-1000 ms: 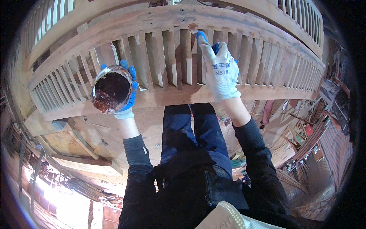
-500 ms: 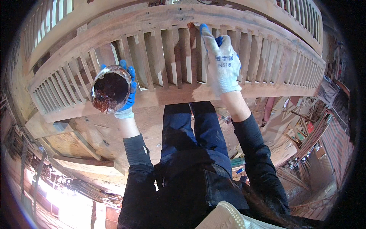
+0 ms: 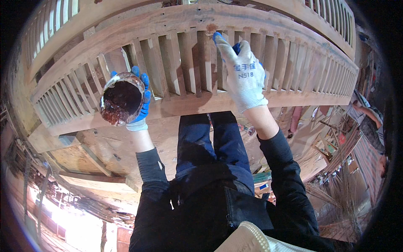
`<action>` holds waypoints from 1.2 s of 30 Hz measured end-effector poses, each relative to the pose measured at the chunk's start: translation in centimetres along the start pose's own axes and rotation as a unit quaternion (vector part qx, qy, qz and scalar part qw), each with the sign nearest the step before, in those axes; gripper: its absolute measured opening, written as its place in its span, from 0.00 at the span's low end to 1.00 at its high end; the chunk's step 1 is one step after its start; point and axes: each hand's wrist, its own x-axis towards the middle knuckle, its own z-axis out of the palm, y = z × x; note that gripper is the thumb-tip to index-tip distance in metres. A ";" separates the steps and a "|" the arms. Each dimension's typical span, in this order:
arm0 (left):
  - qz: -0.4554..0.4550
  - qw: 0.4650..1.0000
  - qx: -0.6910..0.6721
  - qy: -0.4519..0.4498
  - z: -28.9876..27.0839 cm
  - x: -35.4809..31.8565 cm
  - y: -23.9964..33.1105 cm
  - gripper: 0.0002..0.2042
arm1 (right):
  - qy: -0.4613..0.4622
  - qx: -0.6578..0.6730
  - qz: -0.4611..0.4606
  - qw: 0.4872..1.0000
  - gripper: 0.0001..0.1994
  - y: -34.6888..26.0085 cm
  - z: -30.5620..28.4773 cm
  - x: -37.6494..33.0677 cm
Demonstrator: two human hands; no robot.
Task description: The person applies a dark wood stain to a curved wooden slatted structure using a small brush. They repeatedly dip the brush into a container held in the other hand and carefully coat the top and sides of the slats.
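1. Glove (image 3: 247, 93) worn on the right hand (image 3: 243, 80): its white back bears blue printing (image 3: 244, 71), arranged in two lines.
2. Upper line (image 3: 244, 67): a row of three Chinese characters, set across the back between knuckles and wrist.
3. Lower line (image 3: 246, 75): a shorter code, one Latin letter followed by digits, in the same blue, nearer the wrist.
4. Pale piece with a beaded edge (image 3: 248, 237), at the lower rim: faint marks, too indistinct to read.
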 end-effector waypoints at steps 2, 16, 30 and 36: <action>0.001 1.000 -0.001 0.003 0.0 0.0 0.1 0.25 | 0.018 -0.007 0.005 1.000 0.27 0.6 -0.1 0.1; 0.001 1.000 -0.014 0.003 -0.8 -0.2 0.6 0.27 | 0.012 0.130 -0.014 0.991 0.29 0.8 0.6 -0.4; -0.005 0.999 -0.037 0.019 -1.2 -0.4 0.9 0.28 | -0.009 -0.070 -0.019 0.997 0.27 -2.7 3.8 -0.5; 0.007 1.000 -0.025 0.004 -0.9 -0.5 0.5 0.28 | 0.013 0.014 0.003 1.000 0.28 -2.7 1.6 -0.2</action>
